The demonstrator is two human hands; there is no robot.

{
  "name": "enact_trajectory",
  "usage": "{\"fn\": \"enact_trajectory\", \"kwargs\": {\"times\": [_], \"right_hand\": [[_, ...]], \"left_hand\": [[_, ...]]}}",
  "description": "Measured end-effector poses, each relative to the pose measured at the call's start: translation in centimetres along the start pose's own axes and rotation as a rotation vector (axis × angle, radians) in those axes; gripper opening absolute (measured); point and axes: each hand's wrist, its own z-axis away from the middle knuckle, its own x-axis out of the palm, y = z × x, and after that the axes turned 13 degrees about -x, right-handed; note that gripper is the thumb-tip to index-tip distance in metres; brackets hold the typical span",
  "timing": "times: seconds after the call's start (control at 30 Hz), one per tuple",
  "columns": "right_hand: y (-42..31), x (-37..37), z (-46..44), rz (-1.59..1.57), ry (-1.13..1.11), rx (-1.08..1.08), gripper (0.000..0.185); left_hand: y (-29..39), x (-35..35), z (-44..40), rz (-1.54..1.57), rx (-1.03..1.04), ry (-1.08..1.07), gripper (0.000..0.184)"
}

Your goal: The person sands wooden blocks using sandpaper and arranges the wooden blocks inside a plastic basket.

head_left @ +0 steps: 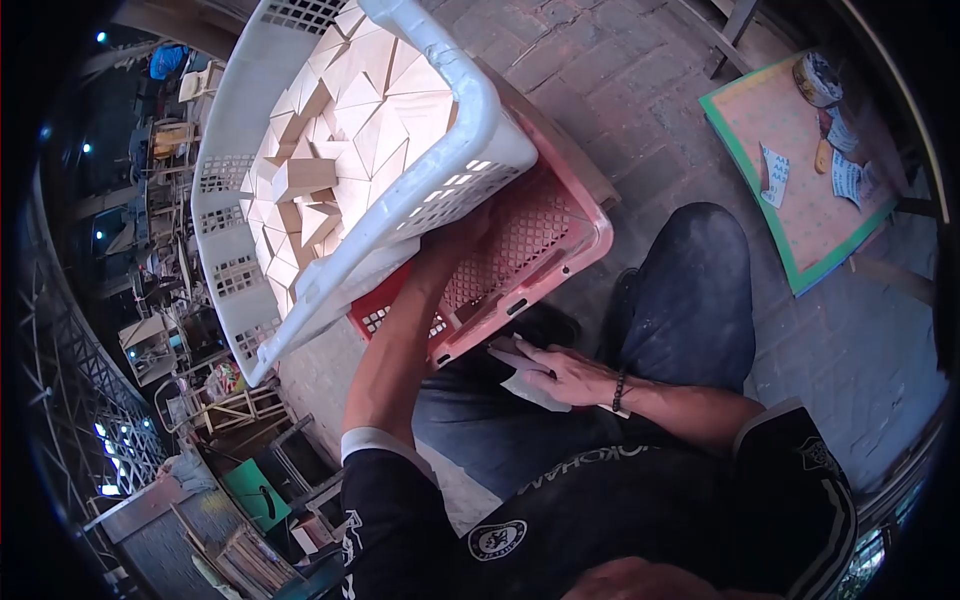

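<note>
My left hand (462, 232) reaches into the red crate (590, 232), under the raised side of a white plastic basket (460, 140); shadow and the basket hide its fingers. Many pale wooden blocks (365, 125) with triangular and square faces fill the basket, which tilts over the red crate. Over my lap, beside the crate's near edge, my right hand (572, 378) is closed on a pale flat piece (533, 390). What this piece is made of cannot be told.
At the right stands a low board with a green edge (745, 150), bearing an open can (818, 80), printed paper scraps (775, 178) and a wooden-handled tool (822, 155). My knee (700, 270) is between board and crate. Racks and clutter (165, 250) line the left.
</note>
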Motion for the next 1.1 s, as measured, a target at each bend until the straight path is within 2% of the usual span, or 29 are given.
{"fn": "enact_trajectory", "kwargs": {"times": [0.03, 0.07, 0.13, 0.17, 0.23, 0.37, 0.47, 0.5, 0.57, 0.67, 0.8, 0.93, 1.0, 1.1], "right_hand": [[-0.2, -0.1, 0.1, -0.007, 0.008, 0.016, 0.064], [-0.4, -0.3, 0.1, -0.013, 0.014, 0.030, 0.063], [-1.9, -1.4, -0.1, -0.010, -0.026, 0.065, 0.064], [-2.5, -1.7, -0.2, -0.005, -0.061, 0.102, 0.064], [-2.9, -1.9, -0.3, -0.010, -0.070, 0.099, 0.064], [-1.2, -0.8, 0.1, -0.010, -0.023, 0.039, 0.064], [-3.3, -2.7, -0.5, -0.022, -0.123, 0.154, 0.064], [-3.8, -2.9, -0.5, -0.020, -0.119, 0.163, 0.064], [-4.2, -3.1, -0.7, -0.021, -0.080, 0.049, 0.063], [-3.3, -2.1, -0.6, -0.021, -0.062, 0.115, 0.062], [-3.1, -2.5, -0.8, -0.140, -0.195, 0.245, 0.066], [-3.6, -2.4, -0.8, -0.151, -0.145, 0.140, 0.065], [-3.5, -2.2, -0.7, -0.010, -0.143, 0.088, 0.068], [-3.9, -2.6, -0.9, -0.027, -0.199, 0.167, 0.068]], "left_hand": [[-0.8, 0.3, 0.1, 0.038, 0.105, 0.028, 0.029], [-1.4, 0.7, 0.3, 0.037, 0.103, 0.026, 0.029], [-2.8, 1.1, 0.5, 0.026, 0.396, 0.218, 0.024], [-4.1, 1.4, 0.7, 0.022, 0.397, 0.217, 0.024], [-5.6, 1.8, 0.8, -0.152, 0.162, 0.012, 0.032], [-6.7, 2.3, -0.3, -0.091, 0.168, 0.013, 0.032], [-7.9, 3.4, -9.5, -0.034, 0.189, 0.013, 0.032], [-8.0, 3.6, -9.5, -0.012, 0.193, 0.010, 0.032], [-8.1, 3.5, -9.0, 0.027, 0.197, 0.007, 0.032], [-7.4, 3.6, -8.7, 0.095, 0.204, 0.001, 0.031], [-8.3, 2.9, -7.8, 0.156, 0.197, -0.026, 0.031], [-8.0, 2.7, -7.8, 0.195, 0.187, -0.035, 0.031], [-7.7, 2.8, -8.0, 0.222, 0.185, -0.035, 0.030], [-7.4, 2.7, -7.9, 0.265, 0.179, -0.042, 0.030]]}}
